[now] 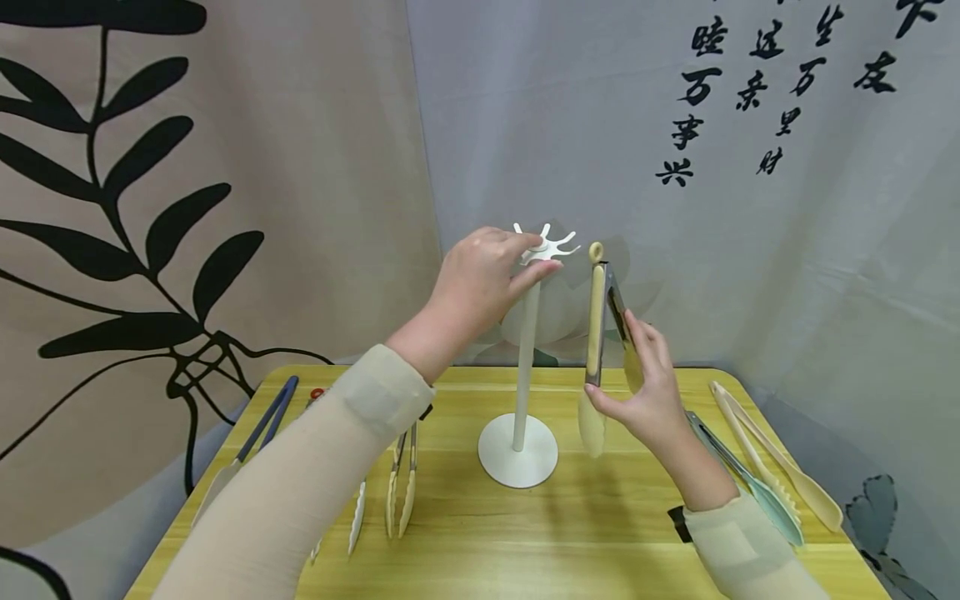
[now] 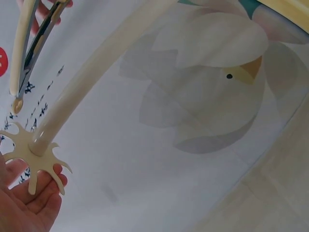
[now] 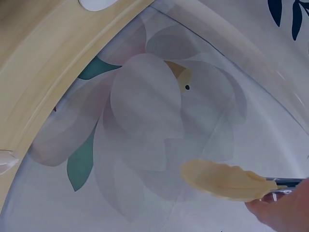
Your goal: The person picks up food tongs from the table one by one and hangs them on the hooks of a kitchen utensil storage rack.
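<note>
A white stand (image 1: 527,358) with a round base and a crown of curved hooks (image 2: 48,164) rises from the table. My left hand (image 1: 480,271) pinches the hook crown between thumb and fingers. Just right of the pole, my right hand (image 1: 651,400) holds cream-and-metal kitchen tongs (image 1: 595,325) by their two arms, thumb on one and fingers on the other. The tongs hang upright with the ring end up, level with the hooks and a small gap from them. In the right wrist view their scalloped cream tip (image 3: 224,181) shows past the fingers.
On the wooden table (image 1: 450,550), blue-handled tongs (image 1: 273,412) and cream-tipped tongs (image 1: 408,492) lie at left, partly behind my left arm. At right lie teal tongs (image 1: 780,508) and a cream utensil (image 1: 817,492). A printed curtain (image 1: 322,167) hangs behind.
</note>
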`<move>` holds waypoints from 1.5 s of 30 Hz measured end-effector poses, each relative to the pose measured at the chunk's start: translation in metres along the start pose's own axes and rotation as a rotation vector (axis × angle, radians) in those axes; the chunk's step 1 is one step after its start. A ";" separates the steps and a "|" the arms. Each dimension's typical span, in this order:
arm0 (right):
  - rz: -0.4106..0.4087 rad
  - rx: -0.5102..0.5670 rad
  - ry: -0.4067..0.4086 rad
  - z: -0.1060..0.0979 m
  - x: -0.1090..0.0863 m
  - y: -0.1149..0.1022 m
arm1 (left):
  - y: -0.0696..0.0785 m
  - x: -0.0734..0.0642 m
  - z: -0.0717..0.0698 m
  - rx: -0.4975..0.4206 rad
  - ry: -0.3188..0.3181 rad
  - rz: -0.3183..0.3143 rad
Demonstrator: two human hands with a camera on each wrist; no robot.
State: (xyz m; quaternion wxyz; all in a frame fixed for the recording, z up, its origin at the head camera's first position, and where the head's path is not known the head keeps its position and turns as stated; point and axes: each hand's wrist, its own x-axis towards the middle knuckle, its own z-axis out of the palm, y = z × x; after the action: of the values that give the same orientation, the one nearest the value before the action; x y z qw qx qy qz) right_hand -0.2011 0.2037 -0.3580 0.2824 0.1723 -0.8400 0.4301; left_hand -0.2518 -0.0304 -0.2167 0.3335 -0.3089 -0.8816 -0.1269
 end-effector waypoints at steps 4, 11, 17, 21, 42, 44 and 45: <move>-0.045 0.011 0.008 0.001 0.002 -0.002 | 0.001 0.001 0.001 0.001 0.013 0.002; -0.075 0.021 0.012 0.001 0.006 -0.005 | 0.003 0.001 0.001 0.014 0.015 -0.013; -0.085 0.025 0.007 0.001 0.008 -0.006 | 0.006 0.000 0.002 0.021 0.012 -0.029; -0.098 0.028 0.004 0.002 0.009 -0.006 | 0.006 0.000 0.003 0.021 0.025 -0.030; -0.097 0.043 -0.038 0.004 0.013 -0.006 | 0.008 0.001 0.006 0.024 0.072 -0.027; -0.094 0.043 -0.043 0.005 0.013 -0.005 | 0.008 0.001 0.006 0.027 0.078 -0.025; -0.093 0.045 -0.046 0.005 0.013 -0.004 | 0.008 0.001 0.006 0.026 0.083 -0.024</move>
State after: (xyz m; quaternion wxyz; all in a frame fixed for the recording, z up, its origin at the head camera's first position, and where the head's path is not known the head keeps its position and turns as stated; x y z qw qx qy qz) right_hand -0.2100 0.1966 -0.3497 0.2787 0.2273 -0.8275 0.4311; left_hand -0.2502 -0.0211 -0.2203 0.3721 -0.2883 -0.8723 -0.1323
